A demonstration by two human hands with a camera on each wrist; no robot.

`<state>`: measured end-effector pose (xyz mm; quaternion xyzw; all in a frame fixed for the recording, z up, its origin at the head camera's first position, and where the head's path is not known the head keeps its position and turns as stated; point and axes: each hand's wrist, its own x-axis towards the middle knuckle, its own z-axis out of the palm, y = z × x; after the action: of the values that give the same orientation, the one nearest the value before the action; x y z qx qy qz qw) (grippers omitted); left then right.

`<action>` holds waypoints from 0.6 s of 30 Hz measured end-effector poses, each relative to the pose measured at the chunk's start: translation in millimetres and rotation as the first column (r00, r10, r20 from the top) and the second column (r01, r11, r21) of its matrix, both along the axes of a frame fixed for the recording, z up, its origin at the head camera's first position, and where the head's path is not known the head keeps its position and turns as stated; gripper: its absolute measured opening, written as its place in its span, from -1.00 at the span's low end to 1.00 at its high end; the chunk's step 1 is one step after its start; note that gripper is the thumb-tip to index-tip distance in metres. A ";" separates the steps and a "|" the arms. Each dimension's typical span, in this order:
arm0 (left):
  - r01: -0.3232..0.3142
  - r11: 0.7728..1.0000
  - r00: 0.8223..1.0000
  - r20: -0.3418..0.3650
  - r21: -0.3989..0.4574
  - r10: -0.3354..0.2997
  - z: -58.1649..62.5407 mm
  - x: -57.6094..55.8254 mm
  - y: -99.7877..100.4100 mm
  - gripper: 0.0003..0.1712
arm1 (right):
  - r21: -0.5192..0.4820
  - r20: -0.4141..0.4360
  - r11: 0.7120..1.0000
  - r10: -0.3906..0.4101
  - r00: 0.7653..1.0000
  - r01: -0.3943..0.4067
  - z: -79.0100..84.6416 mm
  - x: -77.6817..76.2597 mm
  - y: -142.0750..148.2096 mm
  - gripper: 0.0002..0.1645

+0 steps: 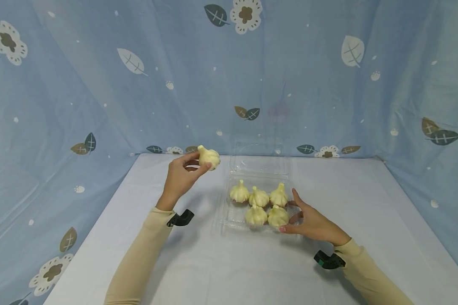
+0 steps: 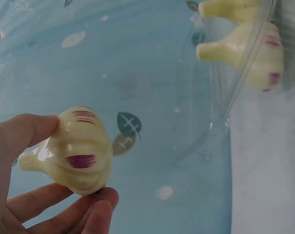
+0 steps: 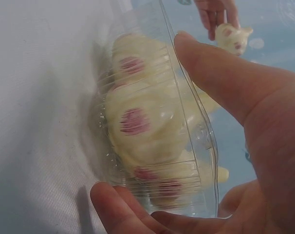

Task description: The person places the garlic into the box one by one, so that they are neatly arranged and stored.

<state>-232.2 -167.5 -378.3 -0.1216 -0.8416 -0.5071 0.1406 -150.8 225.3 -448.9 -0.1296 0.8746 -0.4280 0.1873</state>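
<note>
My left hand (image 1: 180,177) pinches a garlic bulb (image 1: 209,158) between thumb and fingers, raised over the left side of the table. In the left wrist view the bulb (image 2: 79,151) is pale and glossy with purple streaks, its stem pointing back toward the palm. To its right lies a clear plastic clamshell box (image 1: 234,218), lid open, with several more garlic bulbs (image 1: 258,197) standing in two rows inside. My right hand (image 1: 314,222) grips the box at its front right corner. In the right wrist view the thumb is at the rim and the fingers curl along the wall.
The box's transparent lid (image 1: 259,159) tilts up at the back, near the curtain. A white cloth covers the table (image 1: 213,267). Blue curtain fabric (image 1: 198,84) with leaves and flowers encloses the back and both sides. Each wrist carries a black mount (image 1: 180,218).
</note>
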 end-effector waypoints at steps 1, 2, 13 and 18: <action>0.005 1.000 1.000 -0.001 -0.001 -0.005 0.6 1.6 0.5 -0.34 | -0.001 0.000 1.000 0.000 1.000 0.000 0.1 0.1 0.0 0.58; 0.010 1.000 1.000 -0.002 0.001 -0.010 1.2 3.1 1.0 -0.34 | -0.001 0.001 1.000 0.001 1.000 -0.001 0.1 0.0 0.0 0.58; 0.052 0.998 0.998 -0.025 -0.019 -0.053 1.6 18.5 6.3 -0.36 | 0.003 0.014 1.000 -0.010 1.000 0.010 -1.7 -0.4 0.4 0.58; 0.059 0.996 0.997 -0.045 -0.060 -0.062 0.7 24.9 9.5 -0.39 | 0.002 0.007 1.000 -0.002 1.000 0.002 -2.4 -0.5 1.0 0.57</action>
<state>-207.3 -157.9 -377.5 -0.1628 -0.8486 -0.4831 0.1413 -151.3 226.3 -451.3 -0.1270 0.8744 -0.4279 0.1901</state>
